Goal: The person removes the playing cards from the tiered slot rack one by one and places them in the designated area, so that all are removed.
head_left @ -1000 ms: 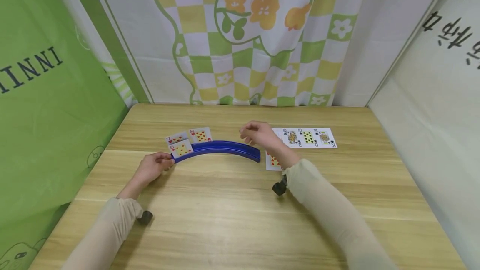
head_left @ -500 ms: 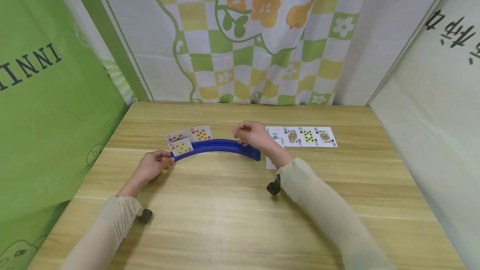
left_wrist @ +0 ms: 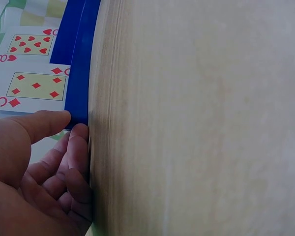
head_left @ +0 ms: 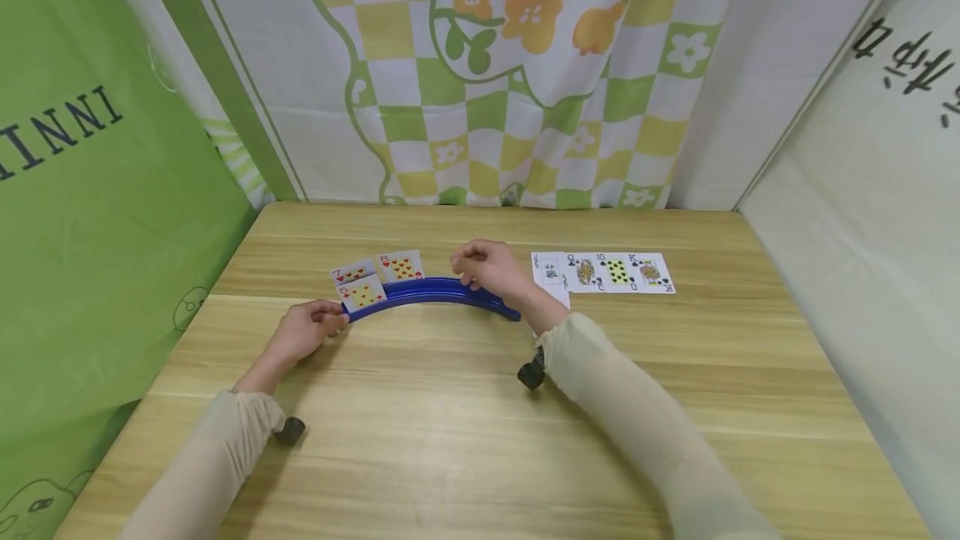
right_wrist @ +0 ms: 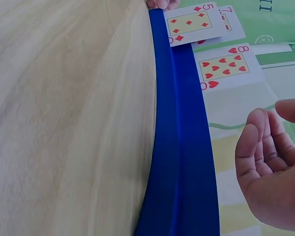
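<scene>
Wood-grain table [head_left: 435, 440] underneath, checked curtain [head_left: 487, 119] behind. Pinching the left end of the blue card holder [head_left: 427, 291] between thumb and fingers of the left hand [head_left: 302, 332], most likely to steady it. Hovering with the right hand [head_left: 489, 267] over or just behind the holder's right half, can't tell which; fingers loosely bent, thumb apart from them, nothing visible between.

Standing at the holder's left part: five of diamonds [head_left: 363, 294] in front, seven of hearts [head_left: 354, 272] partly covered behind it, eight of hearts [head_left: 402, 266] just to the right. Lying flat past the holder's right end: queen [head_left: 583, 273], ten [head_left: 617, 272], king [head_left: 649, 273], and a black-and-white picture card [head_left: 551, 272].

Seemingly partway through filling the holder, between two cards. Calling next, at a guess, for reaching right of the holder, lifting one flat card by an edge and slotting it beside the eight, without tipping the others.
</scene>
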Demonstrator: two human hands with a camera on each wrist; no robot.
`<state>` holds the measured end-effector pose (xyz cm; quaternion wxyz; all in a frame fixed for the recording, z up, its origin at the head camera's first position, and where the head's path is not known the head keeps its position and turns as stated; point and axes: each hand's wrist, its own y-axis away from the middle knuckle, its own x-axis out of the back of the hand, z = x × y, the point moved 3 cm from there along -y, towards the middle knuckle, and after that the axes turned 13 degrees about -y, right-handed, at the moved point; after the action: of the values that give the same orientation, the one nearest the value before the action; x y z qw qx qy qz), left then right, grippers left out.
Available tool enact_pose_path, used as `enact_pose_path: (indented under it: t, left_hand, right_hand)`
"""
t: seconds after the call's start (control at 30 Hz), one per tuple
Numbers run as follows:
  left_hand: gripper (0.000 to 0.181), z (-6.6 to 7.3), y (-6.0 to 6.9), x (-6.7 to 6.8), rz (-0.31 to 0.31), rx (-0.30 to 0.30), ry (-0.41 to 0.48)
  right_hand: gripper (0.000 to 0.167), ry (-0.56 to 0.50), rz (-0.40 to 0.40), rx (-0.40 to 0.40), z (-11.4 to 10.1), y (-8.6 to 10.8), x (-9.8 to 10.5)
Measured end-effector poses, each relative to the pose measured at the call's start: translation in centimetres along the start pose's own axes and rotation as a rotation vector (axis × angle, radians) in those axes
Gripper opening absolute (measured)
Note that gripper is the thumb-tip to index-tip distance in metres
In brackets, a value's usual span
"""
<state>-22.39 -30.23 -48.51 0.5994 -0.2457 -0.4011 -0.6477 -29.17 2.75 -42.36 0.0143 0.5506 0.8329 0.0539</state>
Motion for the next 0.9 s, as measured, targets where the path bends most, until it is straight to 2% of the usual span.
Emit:
enact_pose_path:
  t: [0.43, 0.73, 0.9]
  left_hand:
    - [0.036, 0.1, 0.1, 0.1, 0.004, 0.005, 0.004]
    - [0.036, 0.0, 0.1, 0.0, 0.013, -0.016, -0.003]
    - [0.038, -0.1, 0.1, 0.0, 0.002, -0.001, 0.003]
  right_hand:
    - [0.020, -0.035, -0.002, 0.024, 0.0, -1.0, -1.4]
    - [0.023, -0.027, -0.005, 0.025, -0.3, -1.6, -2.4]
    - [0.021, -0.022, -0.014, 0.006, -0.3, -2.0, -3.1]
